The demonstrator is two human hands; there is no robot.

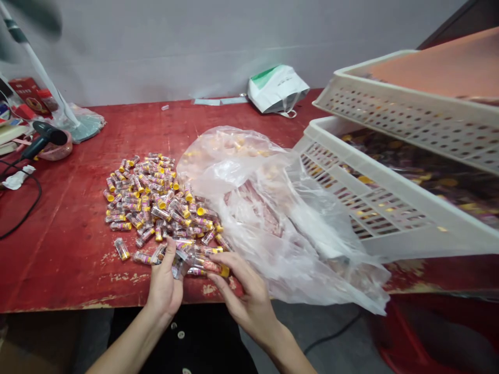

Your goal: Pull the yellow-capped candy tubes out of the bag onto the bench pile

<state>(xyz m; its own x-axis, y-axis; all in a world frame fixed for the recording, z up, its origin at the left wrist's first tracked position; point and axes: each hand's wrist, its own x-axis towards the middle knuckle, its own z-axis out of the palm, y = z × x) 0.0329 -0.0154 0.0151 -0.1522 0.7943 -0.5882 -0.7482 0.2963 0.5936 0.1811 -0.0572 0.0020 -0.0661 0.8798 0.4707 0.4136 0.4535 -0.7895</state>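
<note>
Yellow-capped clear plastic tubes (220, 271) are passing through the person's hands at the near edge of the table: the left hand (166, 288) is clamping its grip on a small bunch, while the right hand (249, 304) is closing its grip on a single tube. They look light, stiff and slippery, best held by the barrel. Farther out, a loose heap (152, 197) is spreading across the red-painted wooden table (74, 270), a crumpled clear plastic bag (249, 208) is sprawling beside it, and white perforated plastic crates (409, 109) are tilting on the right.
</note>
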